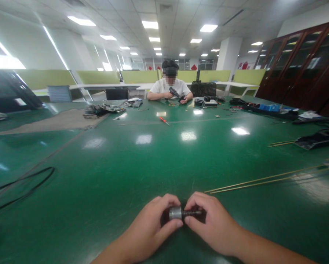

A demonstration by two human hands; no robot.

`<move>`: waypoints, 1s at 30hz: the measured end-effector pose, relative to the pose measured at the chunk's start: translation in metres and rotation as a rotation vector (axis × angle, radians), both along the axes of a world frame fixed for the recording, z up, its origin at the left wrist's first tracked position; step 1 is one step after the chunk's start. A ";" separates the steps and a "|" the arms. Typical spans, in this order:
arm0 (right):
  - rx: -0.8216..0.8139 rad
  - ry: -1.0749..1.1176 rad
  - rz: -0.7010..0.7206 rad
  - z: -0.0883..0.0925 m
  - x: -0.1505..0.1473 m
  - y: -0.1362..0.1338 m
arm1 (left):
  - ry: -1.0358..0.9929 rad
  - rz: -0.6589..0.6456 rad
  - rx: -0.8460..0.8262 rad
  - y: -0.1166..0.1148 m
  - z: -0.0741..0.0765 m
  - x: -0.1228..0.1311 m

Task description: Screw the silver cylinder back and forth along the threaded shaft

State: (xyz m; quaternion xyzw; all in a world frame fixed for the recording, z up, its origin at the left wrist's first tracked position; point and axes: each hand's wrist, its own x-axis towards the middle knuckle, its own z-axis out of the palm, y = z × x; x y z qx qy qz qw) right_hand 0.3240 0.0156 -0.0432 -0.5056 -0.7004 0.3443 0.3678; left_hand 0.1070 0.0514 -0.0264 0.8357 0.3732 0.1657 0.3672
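Low in the head view, a short silver metal cylinder lies sideways between the thumb and fingers of my left hand, which is closed on it. From its right end sticks out a thin, dark, ridged shaft. Thumb and fingertips of my right hand pinch around this shaft, close beside the cylinder. The two hands face each other just above the green tabletop, fingertips almost meeting. The cylinder's left end is partly in the shade of my left palm, and I cannot tell the part's exact kind.
Thin brass-coloured rods lie to the right on the green table. A black cable loop is at the left. Farther off are a red screwdriver and a heap of parts. Across the table sits a person holding a power drill.
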 end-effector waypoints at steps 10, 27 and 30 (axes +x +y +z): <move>0.010 0.006 -0.003 -0.001 0.000 0.000 | -0.019 0.000 -0.020 0.000 0.002 0.001; -0.013 -0.001 -0.006 0.000 0.001 -0.001 | -0.027 0.002 -0.023 0.001 0.004 0.001; -0.014 -0.006 -0.014 0.001 0.000 -0.001 | -0.027 0.006 -0.025 0.000 0.005 0.001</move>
